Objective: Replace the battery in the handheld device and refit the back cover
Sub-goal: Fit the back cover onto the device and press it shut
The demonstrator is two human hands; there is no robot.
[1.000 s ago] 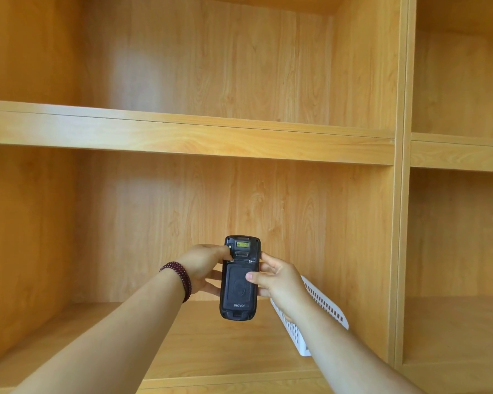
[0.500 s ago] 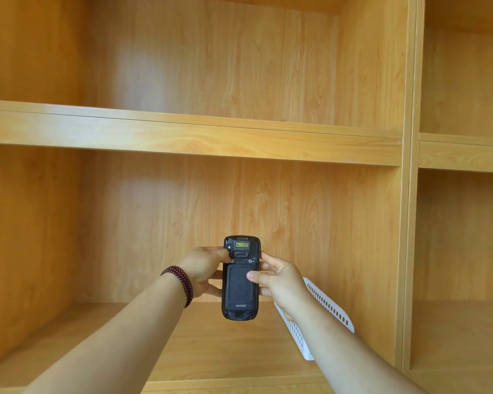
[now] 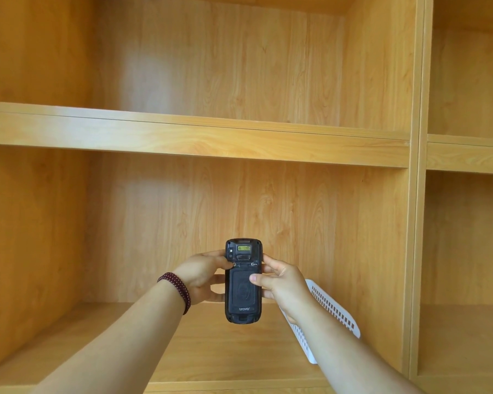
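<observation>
- Black hard-plastic device (image 3: 243,281) held upright in mid-air in front of the lower shelf (image 3: 225,351), back side toward the camera, cover (image 3: 243,291) on.
- Left hand (image 3: 202,277) grips the left edge; thumb tip sits at the small latch near the cover's top-left corner, other fingers curled behind.
- Right hand (image 3: 279,282) grips the right edge; thumb lies across the cover's middle, fingers wrapped behind.
- Handling, by judgement: rigid shell, moderately heavy for its size, no give. Smooth sides could slip, so hold the long edges, as now.
- Cover is likely a thin snap or latch panel; lift from the latch end, don't pry the middle.
- Scan window and yellow label at the top: keep thumbs off.
- Cannot tell if the latches are locked or freed, nor which battery is inside.
- White slotted basket (image 3: 333,311) stands on the shelf, right, behind the right forearm; contents hidden.
- Dark bead bracelet (image 3: 177,290) on the left wrist.
</observation>
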